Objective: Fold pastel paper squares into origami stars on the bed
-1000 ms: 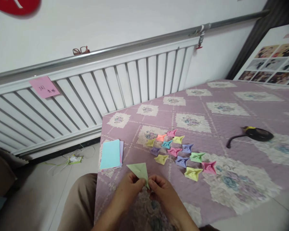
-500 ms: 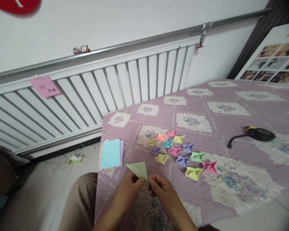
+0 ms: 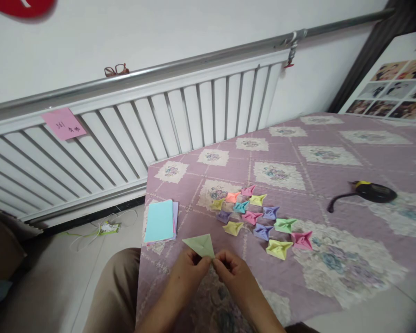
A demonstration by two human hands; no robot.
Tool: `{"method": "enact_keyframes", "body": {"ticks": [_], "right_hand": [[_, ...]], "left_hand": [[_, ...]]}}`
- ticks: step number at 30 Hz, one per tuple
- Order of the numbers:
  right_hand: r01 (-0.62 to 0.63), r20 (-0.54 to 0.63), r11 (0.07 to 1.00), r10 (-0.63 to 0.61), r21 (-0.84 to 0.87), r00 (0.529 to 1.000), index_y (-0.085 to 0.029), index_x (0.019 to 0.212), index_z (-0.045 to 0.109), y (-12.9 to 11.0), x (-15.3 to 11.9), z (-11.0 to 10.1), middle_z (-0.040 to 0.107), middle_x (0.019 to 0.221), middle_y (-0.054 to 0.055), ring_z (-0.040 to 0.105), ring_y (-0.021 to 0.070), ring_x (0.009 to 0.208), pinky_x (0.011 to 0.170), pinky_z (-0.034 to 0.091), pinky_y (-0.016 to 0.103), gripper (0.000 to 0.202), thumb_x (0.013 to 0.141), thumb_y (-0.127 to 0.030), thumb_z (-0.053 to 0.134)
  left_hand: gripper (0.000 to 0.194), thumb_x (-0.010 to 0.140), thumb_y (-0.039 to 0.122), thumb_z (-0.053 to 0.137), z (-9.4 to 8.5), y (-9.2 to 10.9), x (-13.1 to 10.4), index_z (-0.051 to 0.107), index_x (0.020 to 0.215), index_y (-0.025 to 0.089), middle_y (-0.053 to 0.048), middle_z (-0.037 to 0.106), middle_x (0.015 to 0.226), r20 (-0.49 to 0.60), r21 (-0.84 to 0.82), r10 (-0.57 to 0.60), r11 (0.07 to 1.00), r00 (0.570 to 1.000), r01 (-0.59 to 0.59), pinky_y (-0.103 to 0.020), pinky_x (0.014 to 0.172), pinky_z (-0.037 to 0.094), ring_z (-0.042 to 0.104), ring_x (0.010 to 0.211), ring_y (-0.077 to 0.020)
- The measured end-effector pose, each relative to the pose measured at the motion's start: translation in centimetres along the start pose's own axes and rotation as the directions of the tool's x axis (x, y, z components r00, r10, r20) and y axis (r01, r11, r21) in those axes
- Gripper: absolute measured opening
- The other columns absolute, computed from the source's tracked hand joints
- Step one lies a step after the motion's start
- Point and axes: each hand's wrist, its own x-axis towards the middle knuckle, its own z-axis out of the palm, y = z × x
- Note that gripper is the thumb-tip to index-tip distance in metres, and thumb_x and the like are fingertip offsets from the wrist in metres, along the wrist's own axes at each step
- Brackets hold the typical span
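A pale green sheet of paper (image 3: pixel 200 243), folded to a triangle, is held just above the table near its front. My left hand (image 3: pixel 190 270) pinches it along the lower edge, thumb on top. My right hand (image 3: pixel 232 273) is closed at the paper's lower right corner, thumb and forefinger pressed together there; the fingertips of both hands almost meet. Beyond my hands lie several small folded paper boats, among them a yellow boat (image 3: pixel 279 249), a pink boat (image 3: pixel 302 240) and a blue boat (image 3: pixel 263 231). Left of them rests a stack of coloured paper (image 3: pixel 159 221), light blue on top.
A floral purple cloth (image 3: pixel 280 282) covers the table. On the right lies a black and yellow object (image 3: pixel 375 192) with a strap. Behind the table runs a white radiator (image 3: pixel 190 118) with a pink note (image 3: pixel 64 124). Glasses (image 3: pixel 117 70) sit on the pipe above.
The right hand's fingers have closed in at the paper's lower corner, and the green paper has tilted slightly. The boats and the paper stack have stayed where they were.
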Motion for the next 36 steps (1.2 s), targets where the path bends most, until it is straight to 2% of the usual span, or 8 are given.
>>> {"method": "enact_keyframes", "body": {"ticks": [3,6,9,14,23,28,31,36], "right_hand": [[-0.020,0.027,1.000,0.020,0.014,0.999,-0.020,0.062,0.055,0.1,-0.1,-0.2,0.045,0.056,-0.006,0.042,0.0105,0.055,0.051,0.033,0.023,0.026,0.073,-0.042,0.064],[-0.104,0.096,0.981,0.089,0.163,0.991,-0.019,0.065,0.058,0.1,-0.3,-0.3,0.050,0.059,-0.005,0.044,0.0104,0.056,0.051,0.035,0.022,0.030,0.073,-0.047,0.066],[-0.203,0.149,0.923,0.161,0.328,0.976,-0.019,0.067,0.058,0.1,-0.5,-0.3,0.053,0.060,-0.004,0.045,0.0101,0.057,0.049,0.034,0.021,0.037,0.068,-0.053,0.071],[-0.290,0.250,0.827,0.188,0.482,0.950,-0.018,0.066,0.054,-0.2,-0.9,-0.2,0.053,0.058,-0.004,0.043,0.0080,0.054,0.046,0.029,0.019,0.043,0.063,-0.055,0.077],[-0.320,0.331,0.781,0.154,0.536,0.931,-0.019,0.065,0.054,0.3,-0.7,-0.1,0.053,0.056,-0.004,0.041,0.0070,0.052,0.043,0.027,0.017,0.043,0.062,-0.052,0.080],[-0.310,0.347,0.799,0.137,0.515,0.928,-0.019,0.066,0.053,0.3,-0.9,0.0,0.052,0.057,-0.004,0.040,0.0072,0.052,0.043,0.027,0.018,0.040,0.068,-0.052,0.075],[-0.277,0.286,0.860,0.162,0.428,0.944,-0.020,0.066,0.053,0.2,-0.8,0.2,0.050,0.056,-0.005,0.038,0.0074,0.051,0.044,0.028,0.019,0.035,0.072,-0.050,0.070],[-0.069,0.023,0.997,0.068,0.043,0.997,-0.020,0.062,0.056,-0.1,-0.4,-0.1,0.047,0.055,-0.006,0.040,0.0088,0.051,0.048,0.032,0.021,0.025,0.074,-0.040,0.064]], "left_hand": [[0.015,0.062,0.028,0.065,-0.3,-0.1,0.0,0.067,0.068,0.014,0.000,0.060,0.061,0.034,-0.014,-0.045,0.999,0.998,0.046,-0.024,0.056,0.035,0.048,0.057,-0.0131],[0.020,0.063,0.033,0.070,-0.7,-0.4,0.0,0.065,0.067,0.014,0.003,0.054,0.055,0.077,-0.046,-0.085,0.995,0.993,0.089,-0.022,0.052,0.029,0.042,0.051,-0.0100],[0.027,0.065,0.038,0.074,-1.1,-0.7,0.0,0.064,0.070,0.014,0.003,0.054,0.055,0.198,-0.152,-0.067,0.983,0.978,0.098,-0.022,0.050,0.026,0.039,0.049,-0.0081],[0.032,0.069,0.042,0.076,-1.4,-0.9,-0.1,0.065,0.073,0.012,0.000,0.060,0.059,0.349,-0.291,-0.005,0.950,0.937,0.114,-0.021,0.050,0.025,0.041,0.049,-0.0074],[0.033,0.068,0.042,0.078,-1.9,-1.1,0.1,0.068,0.077,0.012,-0.002,0.065,0.064,0.430,-0.322,0.068,0.943,0.900,0.083,-0.021,0.053,0.030,0.050,0.055,-0.0102],[0.029,0.071,0.041,0.076,-2.3,-0.7,0.2,0.069,0.076,0.013,-0.003,0.065,0.065,0.484,-0.285,0.089,0.957,0.871,0.061,-0.022,0.056,0.030,0.050,0.058,-0.0112],[0.028,0.070,0.040,0.076,-2.3,-0.1,0.2,0.068,0.075,0.013,-0.002,0.064,0.065,0.489,-0.251,0.076,0.966,0.869,0.056,-0.022,0.057,0.031,0.050,0.060,-0.0117],[0.029,0.062,0.040,0.077,-1.4,0.1,0.2,0.066,0.071,0.014,0.002,0.057,0.062,0.305,-0.135,0.028,0.991,0.952,0.014,-0.023,0.057,0.031,0.045,0.058,-0.0111]]}}
